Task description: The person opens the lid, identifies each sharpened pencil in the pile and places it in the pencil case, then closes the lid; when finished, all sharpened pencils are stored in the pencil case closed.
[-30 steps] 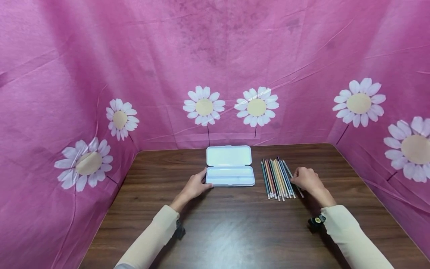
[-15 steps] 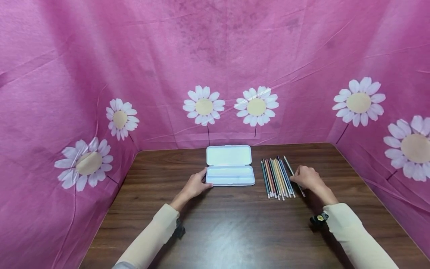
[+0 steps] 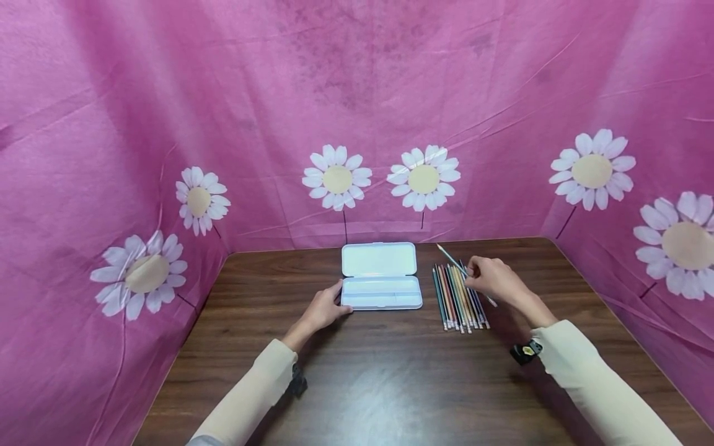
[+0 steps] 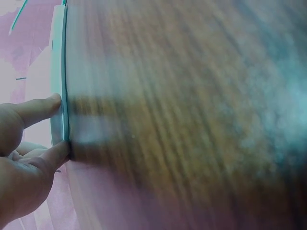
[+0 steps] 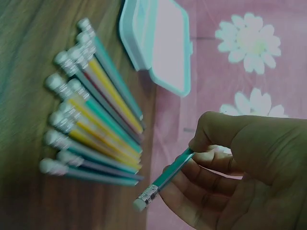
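An open white pencil case (image 3: 382, 306) lies on the table, lid folded back, its divided tray showing no contents. My left hand (image 3: 323, 308) holds its left front corner between thumb and fingers; the left wrist view shows the case edge (image 4: 57, 72) between the fingertips. To the right of the case, several pencils (image 3: 454, 300) lie side by side, eraser ends toward me. Above their right side, my right hand (image 3: 498, 282) pinches a green pencil (image 5: 170, 173), raised and slanting, its point toward the upper left and its white eraser (image 5: 139, 204) toward me.
The brown wooden table (image 3: 379, 378) ends at a pink cloth backdrop (image 3: 268, 155) printed with white daisies, which rises behind it and on both sides. Each wrist carries a small black camera.
My right hand has drawn the green pencil from the right side of the row, lifted it and carried it left over the other pencils. The left hand and case have stayed in place.
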Tool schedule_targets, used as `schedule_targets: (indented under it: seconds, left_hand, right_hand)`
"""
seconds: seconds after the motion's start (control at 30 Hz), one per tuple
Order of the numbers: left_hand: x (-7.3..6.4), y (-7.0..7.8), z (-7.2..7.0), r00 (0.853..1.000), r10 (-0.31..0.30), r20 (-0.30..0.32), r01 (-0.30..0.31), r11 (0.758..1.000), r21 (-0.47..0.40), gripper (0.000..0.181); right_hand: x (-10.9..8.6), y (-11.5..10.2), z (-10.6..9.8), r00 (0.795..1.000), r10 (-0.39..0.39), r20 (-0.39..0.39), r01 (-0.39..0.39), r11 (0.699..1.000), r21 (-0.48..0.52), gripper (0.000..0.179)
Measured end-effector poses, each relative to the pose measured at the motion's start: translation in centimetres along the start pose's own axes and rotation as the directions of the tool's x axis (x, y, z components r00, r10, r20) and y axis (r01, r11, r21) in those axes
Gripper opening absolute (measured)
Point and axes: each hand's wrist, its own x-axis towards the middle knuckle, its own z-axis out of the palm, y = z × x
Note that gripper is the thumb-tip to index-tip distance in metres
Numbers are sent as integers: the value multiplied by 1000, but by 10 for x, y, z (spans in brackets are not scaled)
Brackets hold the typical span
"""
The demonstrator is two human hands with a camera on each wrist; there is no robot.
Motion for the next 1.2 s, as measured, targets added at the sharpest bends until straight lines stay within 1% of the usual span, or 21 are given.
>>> schedule_targets:
  seconds: [0.27, 0.4, 0.53, 0.8, 0.97, 1.1, 1.2]
  left_hand:
    - [0, 1, 1, 1000, -2, 1, 2, 1000, -13, 81]
    - [-1, 1, 1, 1000, 0, -2, 0, 1000, 15, 82]
    - [-1, 1, 1, 1000, 2, -7, -1, 1000, 26, 82]
    - [0, 1, -1, 1000, -12, -3, 12, 1000, -6, 80]
    - [0, 2, -1, 1000, -3, -3, 3, 1000, 6, 80]
    - [-1, 3, -1, 1000, -4, -7, 4, 1000, 8, 82]
    - [-1, 2, 0, 1000, -7, -9, 7, 1000, 9, 82]
  right_hand:
    - [17, -34, -6, 996, -83, 33, 84, 996, -30, 6]
    - [24, -51, -7, 990, -128, 61, 131, 990, -43, 7]
    - [32, -67, -4, 983, -167, 75, 172, 983, -67, 7]
    - [51, -97, 4, 969, -221, 112, 233, 967, -103, 9]
    - [61, -113, 13, 954, -258, 154, 279, 950, -137, 7]
    - [65, -124, 19, 938, -304, 166, 327, 935, -135, 5]
    - [69, -131, 23, 929, -325, 175, 350, 926, -140, 7]
